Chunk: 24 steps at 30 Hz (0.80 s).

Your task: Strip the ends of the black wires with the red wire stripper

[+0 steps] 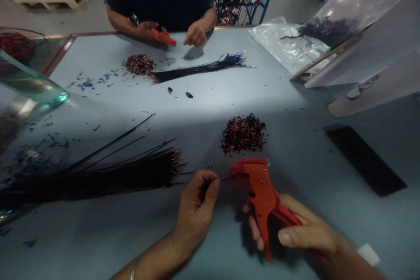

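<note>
Head: thin wire (pixel 224 179), angular orange stripper (pixel 261 187)

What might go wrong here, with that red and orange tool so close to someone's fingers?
The left hand pinches a thin wire close to the mouth of the tool in the right hand, so a slip might nip a fingertip. The heap of clippings lies just beyond the tool's head; a bump could scatter it. The long bundle has stray wires sticking out, which might snag or tangle.
</note>
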{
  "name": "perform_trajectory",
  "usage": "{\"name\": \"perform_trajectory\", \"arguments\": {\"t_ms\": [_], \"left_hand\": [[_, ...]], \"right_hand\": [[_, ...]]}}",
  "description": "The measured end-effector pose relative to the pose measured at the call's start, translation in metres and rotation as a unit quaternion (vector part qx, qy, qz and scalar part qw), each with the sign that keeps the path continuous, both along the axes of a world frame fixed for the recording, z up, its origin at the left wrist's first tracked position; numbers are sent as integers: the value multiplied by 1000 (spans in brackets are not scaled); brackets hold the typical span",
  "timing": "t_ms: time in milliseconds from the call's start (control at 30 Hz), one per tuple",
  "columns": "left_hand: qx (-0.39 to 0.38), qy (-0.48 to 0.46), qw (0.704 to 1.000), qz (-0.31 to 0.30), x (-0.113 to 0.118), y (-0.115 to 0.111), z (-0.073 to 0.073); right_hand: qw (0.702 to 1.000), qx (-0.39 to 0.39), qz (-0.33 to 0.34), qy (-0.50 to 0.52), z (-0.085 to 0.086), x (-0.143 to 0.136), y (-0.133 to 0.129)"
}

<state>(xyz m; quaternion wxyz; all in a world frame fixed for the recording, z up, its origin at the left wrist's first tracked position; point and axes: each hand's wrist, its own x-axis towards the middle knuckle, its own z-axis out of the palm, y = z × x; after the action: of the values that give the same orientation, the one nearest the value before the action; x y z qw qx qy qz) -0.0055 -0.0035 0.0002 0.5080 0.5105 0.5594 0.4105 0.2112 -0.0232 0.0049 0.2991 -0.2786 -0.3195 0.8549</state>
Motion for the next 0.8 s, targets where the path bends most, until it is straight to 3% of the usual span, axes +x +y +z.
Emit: {"name": "perform_trajectory", "arguments": {"t_ms": [800], "left_hand": [[-22, -45, 999, -18, 1, 1, -1]], "right_hand": [[997, 37, 43, -45, -1, 5, -2]]}}
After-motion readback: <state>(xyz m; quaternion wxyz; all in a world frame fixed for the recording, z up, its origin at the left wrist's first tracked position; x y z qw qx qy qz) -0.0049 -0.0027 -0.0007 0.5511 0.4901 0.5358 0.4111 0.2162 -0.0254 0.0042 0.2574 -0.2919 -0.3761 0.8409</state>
